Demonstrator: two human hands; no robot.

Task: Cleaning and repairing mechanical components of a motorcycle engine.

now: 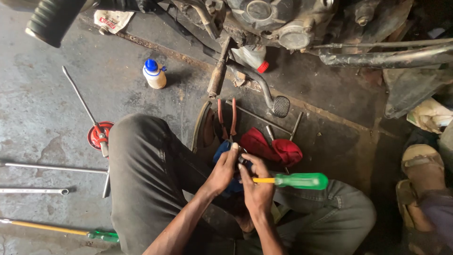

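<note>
low in the middle of the frame, between my bent knees, my two hands meet over a small dark metal part (242, 159) that i can barely make out. my left hand (222, 172) is curled shut around it from the left, thumb and fingers pinching its upper edge. my right hand (257, 189) is closed on a screwdriver (292, 181) with a yellow shank and a clear green handle; the handle sticks out to the right, level across the frame, and the tip end is hidden behind my fingers against the part.

just behind my hands lies a blue cloth (222, 150), and to its right a red rag (271, 148) bunched on the concrete floor (42, 118). a pair of pliers with red grips (226, 119) lies above the blue cloth, handles pointing up the frame. a t-handle wrench (278, 125) rests beside the red rag.

along the top of the frame sits the underside of a motorcycle engine (273, 19), with a kick lever and its ribbed foot pad (281, 106) hanging down toward the rags. a small white bottle with a blue cap (154, 73) stands upright at upper centre left, well apart from my hands.

at the left, long steel rods (52, 168) lie flat, a red round tool (99, 135) sits near my left knee, and a second green-handled screwdriver (61, 230) lies at lower left. someone's sandalled foot (422, 167) shows at the right edge.
</note>
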